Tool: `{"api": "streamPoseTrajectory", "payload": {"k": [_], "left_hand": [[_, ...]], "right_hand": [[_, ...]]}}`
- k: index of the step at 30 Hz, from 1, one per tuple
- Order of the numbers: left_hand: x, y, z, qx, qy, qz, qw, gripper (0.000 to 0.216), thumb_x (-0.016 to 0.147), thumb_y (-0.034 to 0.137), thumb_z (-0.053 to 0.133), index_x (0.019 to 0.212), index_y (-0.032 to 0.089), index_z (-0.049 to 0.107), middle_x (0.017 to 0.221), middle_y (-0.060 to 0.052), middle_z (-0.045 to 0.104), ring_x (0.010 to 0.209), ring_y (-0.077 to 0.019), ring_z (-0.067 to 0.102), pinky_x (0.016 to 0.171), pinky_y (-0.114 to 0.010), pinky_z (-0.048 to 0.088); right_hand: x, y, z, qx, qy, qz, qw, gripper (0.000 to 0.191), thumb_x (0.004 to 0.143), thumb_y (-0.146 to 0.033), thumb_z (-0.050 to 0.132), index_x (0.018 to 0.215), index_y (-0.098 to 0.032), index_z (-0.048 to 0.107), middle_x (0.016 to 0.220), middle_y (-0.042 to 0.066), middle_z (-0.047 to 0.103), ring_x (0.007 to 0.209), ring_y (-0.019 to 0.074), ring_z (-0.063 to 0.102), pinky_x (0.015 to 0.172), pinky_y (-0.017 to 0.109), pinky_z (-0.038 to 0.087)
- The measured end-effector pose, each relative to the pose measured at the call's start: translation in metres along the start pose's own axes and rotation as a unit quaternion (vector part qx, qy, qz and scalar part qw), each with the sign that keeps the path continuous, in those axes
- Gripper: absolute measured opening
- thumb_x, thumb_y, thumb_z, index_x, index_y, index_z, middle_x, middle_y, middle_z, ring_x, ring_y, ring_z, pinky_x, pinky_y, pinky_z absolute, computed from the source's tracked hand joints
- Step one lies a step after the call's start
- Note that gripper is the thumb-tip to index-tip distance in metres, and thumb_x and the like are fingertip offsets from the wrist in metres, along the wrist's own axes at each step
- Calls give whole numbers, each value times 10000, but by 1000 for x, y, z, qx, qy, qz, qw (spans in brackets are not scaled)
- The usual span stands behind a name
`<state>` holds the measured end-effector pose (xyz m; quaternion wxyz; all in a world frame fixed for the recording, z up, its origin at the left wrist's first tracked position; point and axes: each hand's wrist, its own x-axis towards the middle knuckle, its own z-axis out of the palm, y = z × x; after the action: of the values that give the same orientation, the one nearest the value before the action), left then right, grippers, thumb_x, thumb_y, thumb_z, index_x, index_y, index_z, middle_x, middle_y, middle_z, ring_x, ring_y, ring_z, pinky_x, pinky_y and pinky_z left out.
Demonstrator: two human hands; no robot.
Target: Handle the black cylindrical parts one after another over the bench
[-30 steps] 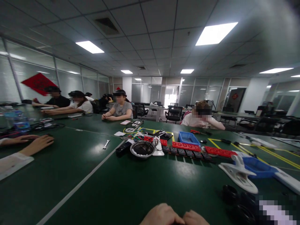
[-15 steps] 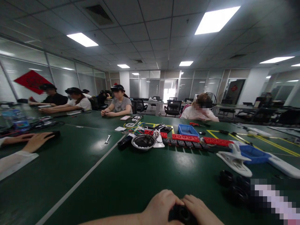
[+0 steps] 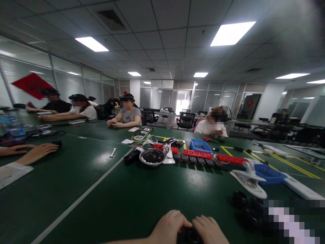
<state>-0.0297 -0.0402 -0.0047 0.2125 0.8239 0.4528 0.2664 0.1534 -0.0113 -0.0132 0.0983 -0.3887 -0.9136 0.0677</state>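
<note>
Close to me, at the bottom edge of the head view, both hands are closed around a small black object with a round end (image 3: pixel 188 236). My left hand (image 3: pixel 167 227) wraps its left side, thumb and fingers bent over the top. From the other side my right hand (image 3: pixel 210 231) covers it, fingers pressed together. Most of the object is hidden by the hands and the frame edge, so I cannot tell its kind. Several black ring-shaped pieces (image 3: pixel 251 207) lie on the green table (image 3: pixel 122 203), to the right of my right hand.
Ahead are a metal bowl (image 3: pixel 151 163), red power strips (image 3: pixel 198 154), blue trays (image 3: pixel 269 173) and a white clip-like stand (image 3: pixel 250 181). A wrench (image 3: pixel 113 153) lies left of the bowl. Another person's hand (image 3: pixel 38 152) reaches in at left. Several people sit around the table.
The view has shifted slightly, so table items sit further left. My hands still hold the black object. The person across at right has lowered a hand from near the face.
</note>
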Motion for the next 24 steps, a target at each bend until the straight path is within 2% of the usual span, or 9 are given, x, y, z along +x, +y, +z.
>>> {"api": "streamPoseTrajectory", "payload": {"k": [2, 5, 7, 11, 15, 19, 22, 24], "left_hand": [[-3, 5, -6, -13, -10, 4, 1000, 383, 613, 302, 796, 919, 173, 606, 810, 1, 568, 742, -164, 539, 683, -231, 419], [-7, 11, -11, -15, -6, 11, 1000, 405, 618, 297, 795, 952, 193, 590, 845, 8, 567, 768, -159, 538, 690, -227, 413], [-7, 12, -12, -12, -7, 7, 1000, 408, 606, 309, 802, 933, 190, 589, 833, 13, 567, 770, -159, 537, 694, -226, 410], [-6, 13, -12, -18, -29, -16, 999, 416, 577, 315, 818, 902, 184, 594, 820, 19, 559, 751, -152, 536, 672, -215, 411], [-6, 13, -10, -31, -41, -32, 998, 395, 591, 335, 806, 896, 191, 599, 815, 19, 555, 719, -147, 526, 647, -213, 411], [-7, 12, -8, -44, -36, -23, 998, 452, 589, 333, 806, 963, 201, 588, 835, 11, 556, 718, -151, 518, 660, -225, 416], [-6, 9, -7, -38, -37, 5, 999, 498, 596, 312, 804, 1032, 228, 579, 839, 8, 548, 744, -161, 518, 674, -232, 415], [-5, 6, -5, -34, -43, 23, 998, 472, 619, 301, 791, 1040, 234, 588, 828, 4, 547, 738, -160, 517, 676, -228, 412]], "right_hand": [[-6, -3, -14, 84, -39, -22, 995, 291, 719, -392, 636, 925, -188, 615, 946, 97, 621, 854, 266, 553, 745, 345, 403], [-12, -7, -38, 217, -89, -21, 972, 430, 712, -448, 634, 1059, -199, 587, 1056, 84, 572, 969, 257, 505, 862, 350, 368], [-11, -9, -46, 261, -125, -8, 957, 330, 731, -373, 618, 1008, -194, 607, 991, 59, 571, 944, 233, 503, 845, 332, 370], [-5, -10, -40, 223, -124, 19, 967, 162, 688, -274, 646, 815, -177, 621, 835, 26, 565, 826, 205, 499, 749, 299, 372], [-3, -10, -26, 176, -92, 8, 980, 200, 687, -347, 665, 744, -178, 575, 776, 15, 566, 732, 187, 500, 673, 279, 359], [-4, -17, -21, 113, -63, 36, 991, 303, 660, -430, 672, 783, -166, 589, 804, 62, 599, 735, 228, 506, 665, 319, 354], [-5, -24, -30, 87, -66, 48, 993, 363, 615, -431, 705, 833, -158, 605, 848, 90, 609, 772, 261, 511, 677, 344, 361], [-5, -24, -41, 114, -72, 34, 990, 310, 653, -406, 684, 850, -178, 611, 862, 70, 604, 794, 245, 520, 696, 329, 372]]}}
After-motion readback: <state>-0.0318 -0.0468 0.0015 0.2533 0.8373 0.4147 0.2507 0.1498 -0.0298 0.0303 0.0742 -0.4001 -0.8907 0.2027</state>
